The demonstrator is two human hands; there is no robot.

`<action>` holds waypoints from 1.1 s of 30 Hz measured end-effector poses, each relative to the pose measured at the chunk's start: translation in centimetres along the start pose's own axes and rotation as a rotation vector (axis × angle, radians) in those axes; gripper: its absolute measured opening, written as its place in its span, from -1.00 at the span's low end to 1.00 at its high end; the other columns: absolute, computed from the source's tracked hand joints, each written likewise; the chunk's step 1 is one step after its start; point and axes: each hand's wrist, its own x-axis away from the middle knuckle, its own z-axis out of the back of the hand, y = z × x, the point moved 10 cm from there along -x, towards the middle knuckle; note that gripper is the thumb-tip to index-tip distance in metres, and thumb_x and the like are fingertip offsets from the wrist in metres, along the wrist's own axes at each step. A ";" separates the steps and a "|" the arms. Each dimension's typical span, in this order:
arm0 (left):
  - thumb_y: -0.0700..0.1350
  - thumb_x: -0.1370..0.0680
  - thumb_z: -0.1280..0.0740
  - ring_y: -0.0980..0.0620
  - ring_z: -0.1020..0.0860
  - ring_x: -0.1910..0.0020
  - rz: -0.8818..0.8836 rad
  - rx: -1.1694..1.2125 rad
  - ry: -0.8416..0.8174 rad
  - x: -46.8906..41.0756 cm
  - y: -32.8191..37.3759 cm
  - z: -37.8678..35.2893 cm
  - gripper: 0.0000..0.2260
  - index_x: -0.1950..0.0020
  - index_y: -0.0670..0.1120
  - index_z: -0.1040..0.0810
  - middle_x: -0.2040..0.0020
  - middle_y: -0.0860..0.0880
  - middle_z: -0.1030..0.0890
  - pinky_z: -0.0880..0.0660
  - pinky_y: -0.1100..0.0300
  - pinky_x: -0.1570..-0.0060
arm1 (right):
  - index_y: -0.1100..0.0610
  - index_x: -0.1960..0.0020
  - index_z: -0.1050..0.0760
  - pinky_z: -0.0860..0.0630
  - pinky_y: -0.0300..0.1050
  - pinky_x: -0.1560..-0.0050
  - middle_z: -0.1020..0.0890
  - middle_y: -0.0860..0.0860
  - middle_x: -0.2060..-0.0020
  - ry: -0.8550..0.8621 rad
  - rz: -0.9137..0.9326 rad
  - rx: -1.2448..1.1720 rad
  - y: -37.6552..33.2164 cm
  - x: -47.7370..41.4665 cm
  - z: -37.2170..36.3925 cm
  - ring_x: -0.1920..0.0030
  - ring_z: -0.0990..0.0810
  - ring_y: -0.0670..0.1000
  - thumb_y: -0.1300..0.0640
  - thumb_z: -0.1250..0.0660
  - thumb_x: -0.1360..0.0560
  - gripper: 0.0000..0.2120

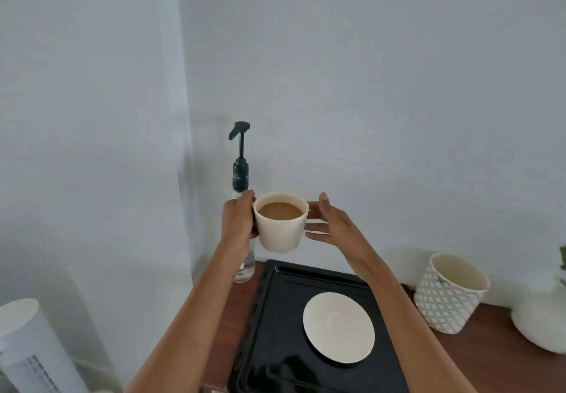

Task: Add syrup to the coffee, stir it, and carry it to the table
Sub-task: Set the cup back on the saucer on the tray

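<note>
A cream cup of milky coffee (280, 229) is held up in the air above the far edge of a black tray (275, 331). My left hand (237, 221) grips the cup at its left side, probably by the hidden handle. My right hand (329, 224) is open beside the cup's right side, fingers spread and close to its wall; whether they touch it I cannot tell. Behind my left hand stands a clear syrup bottle (245, 267) with a dark green pump (239, 154), its spout pointing left. A cream saucer (338, 327) lies on the tray.
The tray sits on a brown wooden counter (477, 362) against a white wall. A white lattice-patterned pot (450, 294) and a white round vase (542, 319) stand at the right. A white ribbed appliance (30, 349) is at the lower left.
</note>
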 end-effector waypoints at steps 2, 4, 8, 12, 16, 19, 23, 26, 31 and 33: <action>-0.11 -0.56 -0.24 0.04 -0.24 0.54 0.023 0.004 -0.009 1.4 -1.6 -1.4 -0.71 0.36 -0.06 -0.31 0.51 0.00 -0.30 -0.17 0.32 0.61 | -0.04 -0.26 -0.62 -0.61 -0.14 -0.22 -0.72 -0.10 -0.14 -0.011 0.005 -0.005 1.1 2.2 0.8 -0.15 -0.70 -0.11 -0.37 -0.09 -0.58 -0.44; -0.11 -0.55 -0.23 0.04 -0.23 0.54 0.046 0.010 -0.023 3.0 -3.5 -3.0 -0.68 0.39 -0.04 -0.28 0.55 0.03 -0.29 -0.17 0.29 0.62 | -0.05 -0.28 -0.60 -0.61 -0.10 -0.24 -0.71 -0.13 -0.16 -0.010 0.017 0.015 2.3 4.1 2.1 -0.17 -0.69 -0.12 -0.37 -0.25 -0.55 -0.49; -0.06 -0.55 -0.24 0.01 -0.36 0.46 0.057 -0.035 -0.011 4.4 -6.3 -4.1 -0.70 0.38 -0.05 -0.34 0.47 -0.01 -0.38 -0.26 0.30 0.57 | -0.19 -0.23 -0.57 -0.62 -0.20 -0.06 -0.69 -0.23 -0.15 -0.047 0.020 0.120 4.7 6.1 3.0 -0.13 -0.71 -0.15 -0.21 -0.59 -0.35 -0.51; -0.01 -0.59 -0.21 0.03 -0.35 0.47 0.070 -0.126 -0.046 6.2 -10.5 -6.0 -0.71 0.29 -0.11 -0.38 0.41 -0.08 -0.38 -0.26 0.34 0.59 | -0.11 -0.24 -0.57 -0.64 -0.05 -0.16 -0.71 -0.14 -0.15 -0.041 -0.031 0.149 8.6 7.7 4.9 -0.14 -0.71 -0.08 -0.10 -0.69 -0.25 -0.39; 0.04 -0.66 -0.19 0.10 -0.39 0.52 0.097 -0.180 -0.104 7.6 -15.1 -7.1 -0.62 0.24 -0.17 -0.49 0.40 -0.11 -0.47 -0.32 0.32 0.58 | -0.11 -0.21 -0.58 -0.62 -0.08 -0.20 -0.72 -0.15 -0.11 -0.024 -0.078 0.204 12.7 9.3 6.1 -0.12 -0.70 -0.09 -0.04 -0.71 -0.21 -0.38; 0.07 -0.68 -0.18 0.06 -0.41 0.48 0.146 -0.213 -0.151 8.0 -18.3 -7.6 -0.59 0.22 -0.19 -0.50 0.38 -0.14 -0.49 -0.34 0.29 0.53 | -0.12 -0.20 -0.60 -0.62 0.01 -0.25 -0.73 -0.15 -0.09 -0.016 -0.125 0.237 15.7 10.0 6.5 -0.12 -0.70 -0.08 -0.03 -0.71 -0.18 -0.38; 0.10 -0.69 -0.16 0.09 -0.39 0.51 0.160 -0.269 -0.203 8.0 -20.8 -7.9 -0.52 0.32 -0.16 -0.45 0.49 -0.01 -0.47 -0.35 0.30 0.53 | -0.11 -0.22 -0.60 -0.61 0.08 -0.28 -0.73 -0.14 -0.10 -0.020 -0.173 0.247 18.5 10.2 6.6 -0.15 -0.70 -0.09 -0.03 -0.73 -0.15 -0.33; 0.11 -0.69 -0.14 0.12 -0.45 0.50 0.189 -0.312 -0.236 7.6 -22.2 -8.2 -0.51 0.33 -0.14 -0.47 0.49 0.03 -0.52 -0.40 0.28 0.49 | -0.13 -0.21 -0.60 -0.60 0.08 -0.30 -0.73 -0.16 -0.10 -0.016 -0.203 0.249 20.0 10.2 6.8 -0.16 -0.69 -0.11 -0.03 -0.73 -0.13 -0.32; 0.13 -0.69 -0.13 0.13 -0.50 0.47 0.209 -0.323 -0.249 7.0 -23.2 -9.2 -0.49 0.32 -0.13 -0.53 0.45 0.02 -0.58 -0.44 0.25 0.43 | -0.12 -0.25 -0.58 -0.57 0.08 -0.34 -0.72 -0.16 -0.13 -0.005 -0.223 0.229 21.2 9.7 7.2 -0.20 -0.68 -0.12 -0.03 -0.72 -0.14 -0.29; 0.14 -0.69 -0.12 0.14 -0.51 0.47 0.207 -0.331 -0.253 6.7 -23.2 -9.4 -0.49 0.28 -0.16 -0.55 0.45 0.01 -0.58 -0.44 0.27 0.44 | -0.11 -0.27 -0.58 -0.56 0.07 -0.35 -0.72 -0.15 -0.14 -0.004 -0.222 0.231 21.3 9.4 7.4 -0.20 -0.67 -0.12 -0.03 -0.72 -0.15 -0.28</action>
